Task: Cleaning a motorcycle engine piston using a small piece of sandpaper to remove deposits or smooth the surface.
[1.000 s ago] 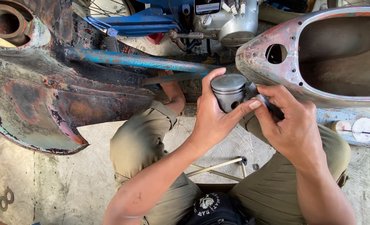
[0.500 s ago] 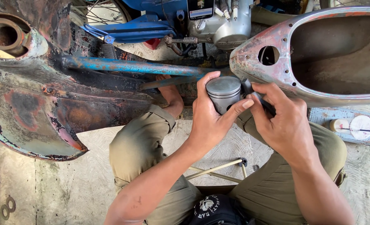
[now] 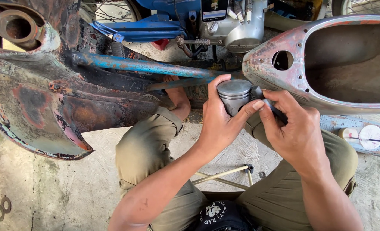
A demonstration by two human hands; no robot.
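My left hand [image 3: 217, 124] wraps its fingers around a grey metal piston [image 3: 234, 96], held upright above my knees beside the rusted motorcycle frame [image 3: 279, 47]. My right hand [image 3: 294, 132] pinches a small dark tool [image 3: 258, 95] against the piston's side.

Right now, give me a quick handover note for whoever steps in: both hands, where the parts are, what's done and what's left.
Left hand: gripping a grey metal piston, crown up, thumb behind and fingers in front.
Right hand: pressing a small dark tool against the piston's right side; its tip is hidden.
Around: held above the knees, in front of a rusty scooter body and a blue frame tube. Thin metal rods lie on the concrete floor.
Done: piston is out and in hand.
Left: whatever the tool is working at the piston's side looks unfinished; cannot tell more.
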